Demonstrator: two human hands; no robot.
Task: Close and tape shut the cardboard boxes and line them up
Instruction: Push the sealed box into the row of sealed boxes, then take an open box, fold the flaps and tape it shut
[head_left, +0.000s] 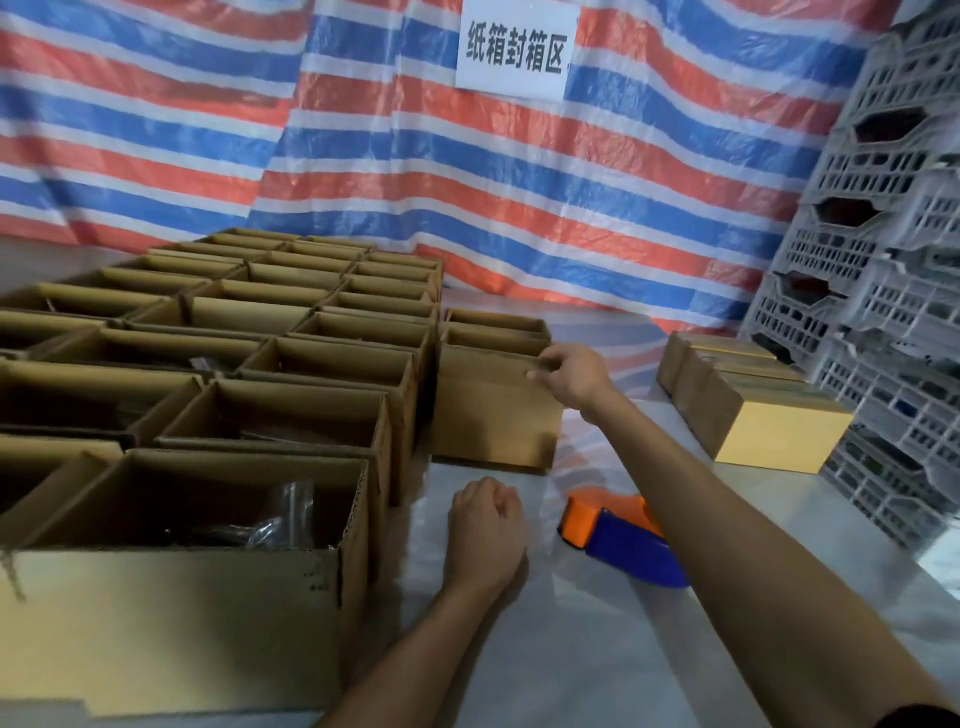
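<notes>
Well to the left of the tape dispenser stands a block of open boxes, packed wall to wall in rows. Some show bagged parts inside, and none is closed yet. Just left of the dispenser the left hand rests on the table, its grip curled into a loose fist with nothing in it.

Beyond the dispenser and a little to its left, a single box heads a short file set just beside the block. The right arm stretches across above the dispenser, and the right hand pinches that box's upper right rim, fingers hooked over the edge.

To my eye the step in hand is fetching the next box to seal. The next move looks like a pull toward the bare table near the dispenser. One hand on a corner may twist or tip the box, so the idle left hand ought to steady it and then fold the flaps. Only after that should the right hand let go and take up the dispenser.

To the right of the dispenser and farther back, the closed boxes sit touching in a line, close against the stacked grey crates; the new one would join that line
</notes>
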